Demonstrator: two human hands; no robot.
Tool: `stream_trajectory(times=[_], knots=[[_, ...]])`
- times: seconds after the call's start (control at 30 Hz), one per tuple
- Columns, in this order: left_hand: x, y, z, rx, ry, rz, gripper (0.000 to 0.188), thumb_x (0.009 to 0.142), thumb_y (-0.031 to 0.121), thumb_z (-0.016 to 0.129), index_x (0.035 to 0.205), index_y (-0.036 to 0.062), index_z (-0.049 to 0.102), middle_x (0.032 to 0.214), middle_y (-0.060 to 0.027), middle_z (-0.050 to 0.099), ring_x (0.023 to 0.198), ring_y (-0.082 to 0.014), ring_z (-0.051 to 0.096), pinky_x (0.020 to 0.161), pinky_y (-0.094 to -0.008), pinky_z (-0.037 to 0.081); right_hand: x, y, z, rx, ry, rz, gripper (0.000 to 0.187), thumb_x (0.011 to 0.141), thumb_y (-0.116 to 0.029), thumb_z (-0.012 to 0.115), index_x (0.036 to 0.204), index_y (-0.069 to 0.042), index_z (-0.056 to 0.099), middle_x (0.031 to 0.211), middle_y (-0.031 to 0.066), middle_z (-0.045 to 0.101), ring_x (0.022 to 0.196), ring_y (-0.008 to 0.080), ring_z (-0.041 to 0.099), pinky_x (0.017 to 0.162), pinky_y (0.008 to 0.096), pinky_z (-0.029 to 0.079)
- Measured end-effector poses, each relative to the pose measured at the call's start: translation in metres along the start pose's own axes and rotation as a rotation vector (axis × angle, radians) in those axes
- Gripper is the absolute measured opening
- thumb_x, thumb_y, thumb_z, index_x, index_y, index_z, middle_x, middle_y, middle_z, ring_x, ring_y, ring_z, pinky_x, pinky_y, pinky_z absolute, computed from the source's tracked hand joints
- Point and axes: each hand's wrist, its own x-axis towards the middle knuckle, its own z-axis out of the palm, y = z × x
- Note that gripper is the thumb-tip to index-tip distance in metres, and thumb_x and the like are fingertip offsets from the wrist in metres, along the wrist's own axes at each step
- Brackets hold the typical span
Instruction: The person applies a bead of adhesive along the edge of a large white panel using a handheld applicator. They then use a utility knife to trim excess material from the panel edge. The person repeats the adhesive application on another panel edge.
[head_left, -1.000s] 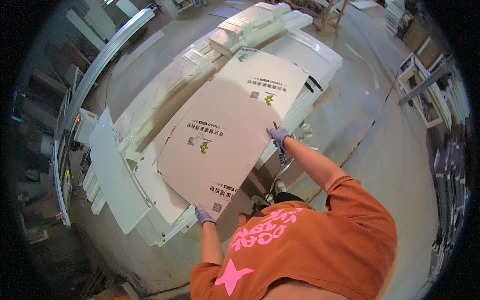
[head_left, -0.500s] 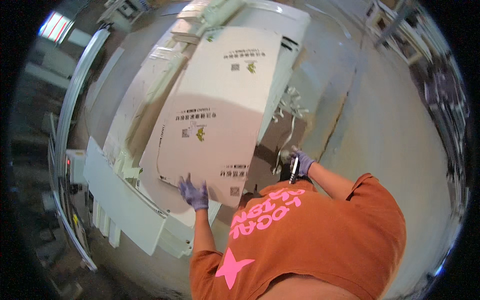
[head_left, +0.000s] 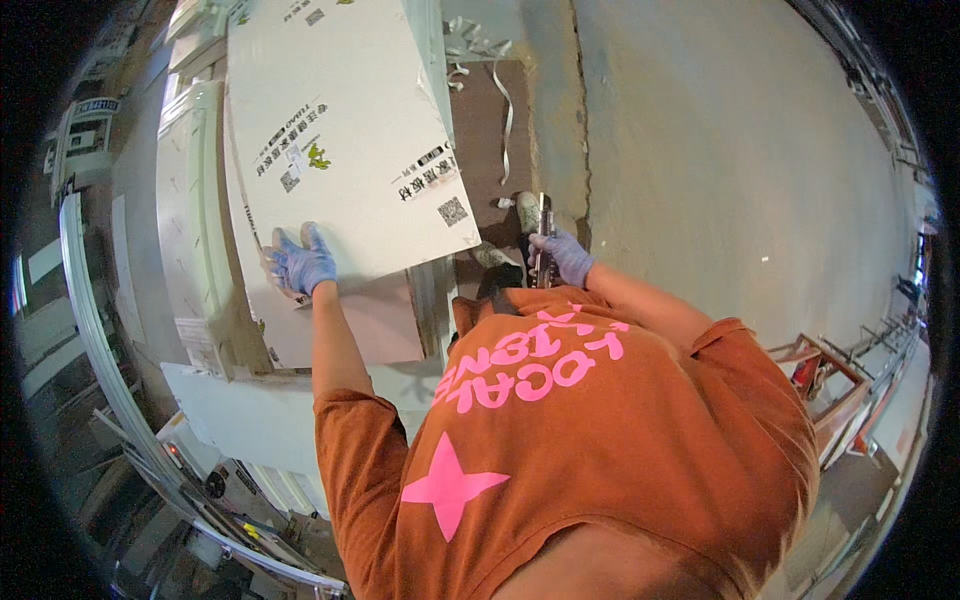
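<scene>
A large white printed cardboard sheet [head_left: 370,90] lies on top of a stack of long boards. My left hand [head_left: 302,262], in a bluish-purple glove, rests on the sheet's near left part with its fingers spread. Under the sheet's near edge another pale panel [head_left: 360,325] shows. My right hand [head_left: 562,256], gloved alike, is closed round a slim black-and-silver tool that looks like a utility knife [head_left: 544,225]. It is held upright in front of my body, to the right of the stack, over my feet.
A dark brown sheet [head_left: 490,130] and curled white strips [head_left: 508,110] lie on the floor beside the stack. A pale board [head_left: 240,395] crosses the stack's near end. A long metal rail [head_left: 95,290] runs along the left. A wooden frame [head_left: 830,385] stands at the right.
The view has turned, so the stack appears further left and higher. My left hand stays on the sheet's near part; my right hand still holds the tool, now more upright.
</scene>
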Motion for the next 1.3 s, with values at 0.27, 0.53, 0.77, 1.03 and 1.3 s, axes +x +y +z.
stream_trajectory(times=[0.27, 0.53, 0.77, 1.03, 1.3], knots=[[-0.001, -0.002, 0.004, -0.005, 0.063, 0.015, 0.07, 0.085, 0.065, 0.038, 0.141, 0.0225, 0.031, 0.148, -0.0168, 0.02, 0.137, -0.0345, 0.018, 0.109, -0.0488, 0.016, 0.012, 0.068, 0.05, -0.71, 0.174, -0.558, 0.027, 0.086, -0.023, 0.06, 0.104, -0.005, 0.053, 0.078, 0.0047, 0.053, 0.07, 0.0153, 0.049, 0.067, 0.0299, 0.044], [-0.004, 0.003, -0.004, -0.026, 0.033, 0.018, 0.068, 0.087, 0.064, 0.034, 0.14, 0.0223, 0.032, 0.148, -0.0165, 0.022, 0.136, -0.0336, 0.02, 0.109, -0.0485, 0.018, 0.003, 0.067, 0.091, -0.729, 0.293, -0.574, 0.032, 0.085, -0.029, 0.058, 0.106, -0.005, 0.053, 0.089, 0.0191, 0.061, 0.083, 0.038, 0.059, 0.072, 0.0412, 0.046], [-0.004, 0.003, -0.003, -0.016, 0.04, 0.016, 0.067, 0.087, 0.064, 0.033, 0.14, 0.0229, 0.032, 0.148, -0.016, 0.023, 0.136, -0.0341, 0.022, 0.109, -0.0488, 0.02, 0.013, 0.067, 0.102, -0.665, 0.335, -0.704, 0.031, 0.085, -0.024, 0.056, 0.111, -0.005, 0.054, 0.091, 0.0183, 0.061, 0.084, 0.0369, 0.059, 0.073, 0.0411, 0.047], [-0.006, 0.004, -0.007, -0.034, 0.036, 0.022, 0.068, 0.087, 0.064, 0.033, 0.14, 0.0225, 0.032, 0.148, -0.0148, 0.023, 0.136, -0.0334, 0.022, 0.109, -0.048, 0.02, 0.019, 0.072, 0.1, -0.741, 0.332, -0.73, 0.036, 0.085, -0.02, 0.056, 0.118, -0.005, 0.053, 0.092, 0.0159, 0.062, 0.084, 0.0303, 0.061, 0.075, 0.0357, 0.048], [-0.008, 0.006, -0.01, -0.001, 0.013, 0.021, 0.067, 0.088, 0.064, 0.032, 0.141, 0.0228, 0.03, 0.148, -0.0141, 0.022, 0.137, -0.0316, 0.021, 0.11, -0.0466, 0.019, 0.022, 0.076, 0.101, -0.69, 0.344, -0.744, 0.035, 0.086, -0.017, 0.056, 0.118, -0.005, 0.053, 0.093, 0.0151, 0.062, 0.084, 0.0287, 0.061, 0.075, 0.0346, 0.048]])
